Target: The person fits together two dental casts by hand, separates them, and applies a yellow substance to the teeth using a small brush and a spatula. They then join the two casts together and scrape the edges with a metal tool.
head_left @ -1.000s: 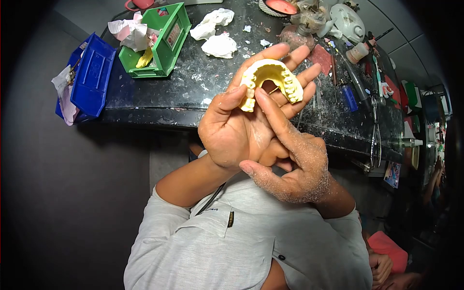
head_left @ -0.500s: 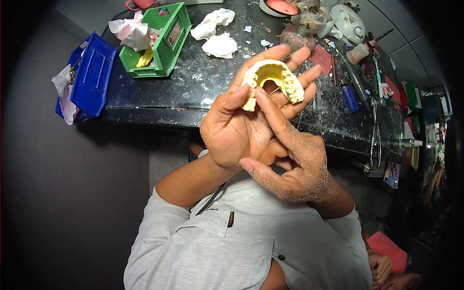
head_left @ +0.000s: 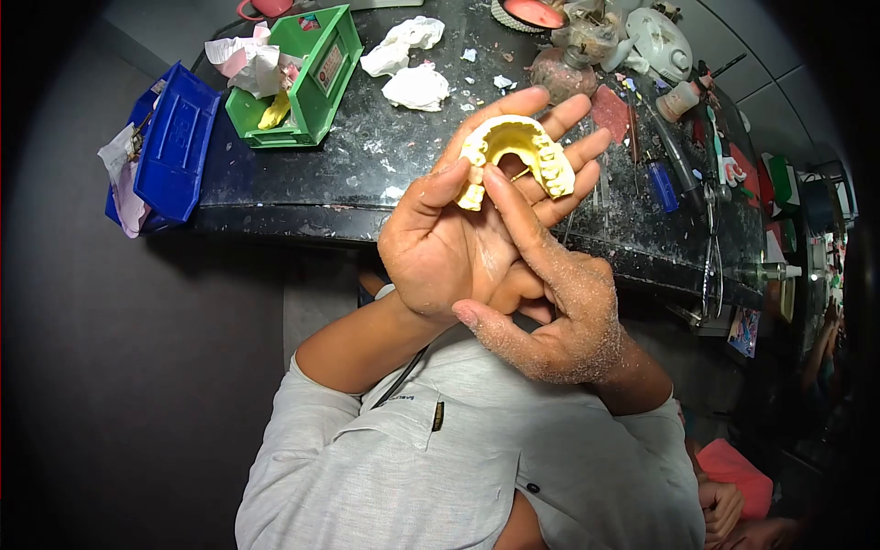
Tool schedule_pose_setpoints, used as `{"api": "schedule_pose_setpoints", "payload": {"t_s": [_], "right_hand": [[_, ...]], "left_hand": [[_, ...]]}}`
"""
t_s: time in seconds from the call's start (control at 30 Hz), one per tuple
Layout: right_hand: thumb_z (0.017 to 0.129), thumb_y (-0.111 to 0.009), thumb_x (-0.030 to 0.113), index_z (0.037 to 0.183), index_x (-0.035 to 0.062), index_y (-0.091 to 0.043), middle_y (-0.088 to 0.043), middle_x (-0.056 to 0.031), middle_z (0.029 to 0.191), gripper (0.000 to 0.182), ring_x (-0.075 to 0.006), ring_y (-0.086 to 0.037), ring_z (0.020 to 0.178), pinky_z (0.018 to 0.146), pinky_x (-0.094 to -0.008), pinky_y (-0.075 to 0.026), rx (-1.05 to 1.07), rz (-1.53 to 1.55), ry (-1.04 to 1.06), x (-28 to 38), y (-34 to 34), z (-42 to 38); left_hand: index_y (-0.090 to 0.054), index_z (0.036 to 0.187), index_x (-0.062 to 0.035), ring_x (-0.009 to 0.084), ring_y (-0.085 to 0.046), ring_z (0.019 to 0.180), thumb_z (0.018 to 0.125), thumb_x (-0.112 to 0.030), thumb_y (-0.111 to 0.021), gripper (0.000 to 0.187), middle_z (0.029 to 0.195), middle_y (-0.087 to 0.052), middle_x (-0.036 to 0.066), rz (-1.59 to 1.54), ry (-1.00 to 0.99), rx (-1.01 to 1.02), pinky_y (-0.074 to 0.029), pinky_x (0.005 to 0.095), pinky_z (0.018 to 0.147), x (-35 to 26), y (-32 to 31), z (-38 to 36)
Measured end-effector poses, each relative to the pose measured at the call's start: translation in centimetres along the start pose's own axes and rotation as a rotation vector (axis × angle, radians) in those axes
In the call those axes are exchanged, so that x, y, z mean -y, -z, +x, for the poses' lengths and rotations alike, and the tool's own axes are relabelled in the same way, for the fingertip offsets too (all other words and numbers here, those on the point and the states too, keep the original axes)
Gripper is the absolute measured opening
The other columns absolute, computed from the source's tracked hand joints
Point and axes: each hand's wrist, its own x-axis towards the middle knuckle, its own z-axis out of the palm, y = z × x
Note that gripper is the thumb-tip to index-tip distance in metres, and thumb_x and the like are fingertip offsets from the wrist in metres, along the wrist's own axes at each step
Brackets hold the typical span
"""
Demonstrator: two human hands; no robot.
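Observation:
A pale yellow dental cast (head_left: pixel 515 136), horseshoe-shaped with a row of teeth, lies across the fingers of my left hand (head_left: pixel 435 252). My left thumb presses on its near left side, while the other fingers spread beneath and behind it. My right hand (head_left: pixel 577 312), dusted with whitish grains, reaches in from below. Its index fingertip touches the inner left side of the cast, near the left thumb. The right thumb stretches away to the left, and the remaining right fingers are bent and partly hidden.
Beyond my hands is a black, dust-specked workbench (head_left: pixel 367 174). A green bin (head_left: pixel 335 78) and a blue bin (head_left: pixel 174 151) hold scraps at the left. Crumpled white tissue (head_left: pixel 417 87) lies behind. A blue lighter (head_left: pixel 662 186) and hand tools lie at the right. Another person's hand (head_left: pixel 721 509) shows lower right.

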Motion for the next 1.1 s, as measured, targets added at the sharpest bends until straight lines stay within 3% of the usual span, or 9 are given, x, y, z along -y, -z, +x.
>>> {"api": "schedule_pose_setpoints", "payload": {"t_s": [0.2,1.1], "right_hand": [[0.081,-0.077,0.012,0.151,-0.0092,-0.028,-0.063,-0.0095,0.061,0.088,-0.0128,-0.065,0.054,0.058,-0.0247,-0.052,-0.024,-0.029,0.008,-0.29,-0.36,-0.07],[0.082,-0.075,0.01,0.152,-0.009,-0.026,-0.057,-0.0041,0.054,0.087,-0.0097,-0.062,0.051,0.056,-0.023,-0.049,-0.002,-0.006,-0.041,0.13,-0.23,0.11]], "left_hand": [[-0.02,0.151,0.0059,0.0496,-0.023,0.145,0.102,-0.032,-0.035,0.064,0.157,-0.016,0.035,-0.125,0.039,-0.019,-0.026,0.0536,0.121,-0.08,0.05,-0.02],[-0.02,0.151,0.006,0.0501,-0.024,0.144,0.101,-0.03,-0.037,0.064,0.156,-0.016,0.037,-0.052,0.033,-0.01,-0.028,0.0542,0.12,-0.09,0.15,0.04]]}}
